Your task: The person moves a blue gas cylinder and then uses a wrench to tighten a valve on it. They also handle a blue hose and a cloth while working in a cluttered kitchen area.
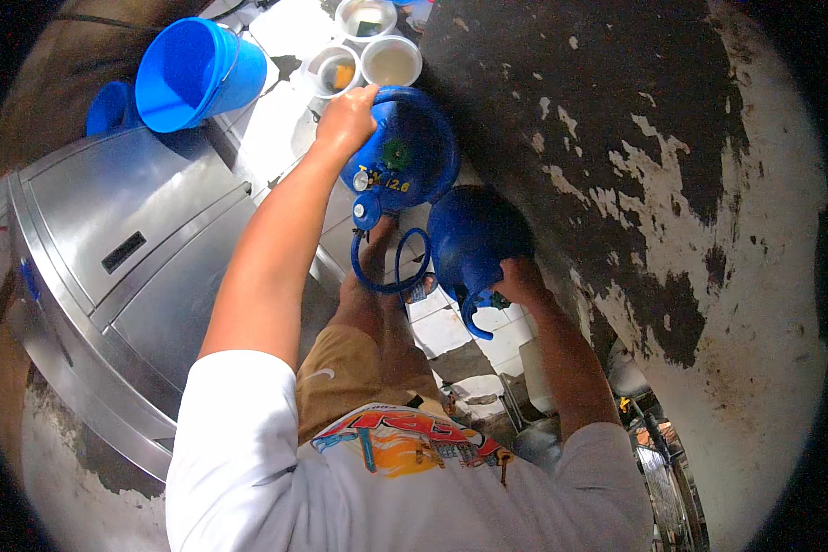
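Note:
A blue gas cylinder [423, 138] with a ring-shaped collar stands ahead of me, and my left hand [348, 120] is closed round the collar's left edge. A blue regulator [366, 212] sits at the cylinder's near side, with a blue hose [397, 289] looping below it. Nearer and to the right is a second blue gas cylinder [477, 225], which looks tilted. My right hand [519, 278] grips it at its near end, beside a curved blue collar piece; part of the fingers is hidden there.
At left stands a stainless steel appliance [156, 221] with a blue bucket [202, 74] beyond it. Several whitish tubs [391, 63] hold liquid at the far end. A wall with peeling dark paint [598, 120] runs along the right. Underfoot are white floor tiles [442, 331].

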{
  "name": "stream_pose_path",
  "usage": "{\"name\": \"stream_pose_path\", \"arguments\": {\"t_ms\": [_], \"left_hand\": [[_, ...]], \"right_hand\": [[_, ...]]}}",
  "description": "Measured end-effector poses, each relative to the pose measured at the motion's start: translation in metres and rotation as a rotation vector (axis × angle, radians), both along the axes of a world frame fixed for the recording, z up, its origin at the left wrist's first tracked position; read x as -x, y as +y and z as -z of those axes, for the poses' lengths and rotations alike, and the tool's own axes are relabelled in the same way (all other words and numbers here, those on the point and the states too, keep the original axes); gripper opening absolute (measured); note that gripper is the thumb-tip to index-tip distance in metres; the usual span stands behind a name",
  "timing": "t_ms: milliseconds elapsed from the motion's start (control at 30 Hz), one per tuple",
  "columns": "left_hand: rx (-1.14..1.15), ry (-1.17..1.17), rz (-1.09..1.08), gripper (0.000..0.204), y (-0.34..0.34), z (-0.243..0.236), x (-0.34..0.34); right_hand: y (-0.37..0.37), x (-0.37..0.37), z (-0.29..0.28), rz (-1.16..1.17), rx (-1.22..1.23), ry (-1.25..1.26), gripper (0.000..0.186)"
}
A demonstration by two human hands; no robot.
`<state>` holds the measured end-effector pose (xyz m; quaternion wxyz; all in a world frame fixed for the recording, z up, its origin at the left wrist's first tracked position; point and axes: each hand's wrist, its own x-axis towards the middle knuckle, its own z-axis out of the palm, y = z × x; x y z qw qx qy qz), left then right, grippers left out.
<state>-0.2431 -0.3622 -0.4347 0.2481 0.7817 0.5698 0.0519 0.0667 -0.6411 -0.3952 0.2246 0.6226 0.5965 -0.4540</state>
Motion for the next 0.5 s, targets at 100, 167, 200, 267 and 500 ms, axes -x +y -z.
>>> {"name": "stream_pose_path", "arguments": {"t_ms": [100,167,200,267,500], "left_hand": [[-0.016,-0.016,0.052,0.026,-0.005,-0.001,0.006],[0.025,0.027,0.057,0.025,-0.004,-0.004,0.01],[0.051,0.041,0.066,0.024,-0.005,-0.006,0.01],[0.058,0.027,0.083,0.025,-0.008,-0.008,0.013],[0.043,0.06,0.053,0.021,-0.007,-0.006,0.019]], "right_hand": [[0.018,0.01,-0.006,-0.002,-0.017,0.014,0.05],[0.027,0.016,-0.006,0.029,-0.026,0.0,0.051],[0.026,0.015,-0.002,0.048,-0.07,0.014,0.052],[0.024,0.009,0.008,0.087,-0.16,0.04,0.053],[0.036,0.007,0.017,0.131,-0.155,-0.052,0.059]]}}
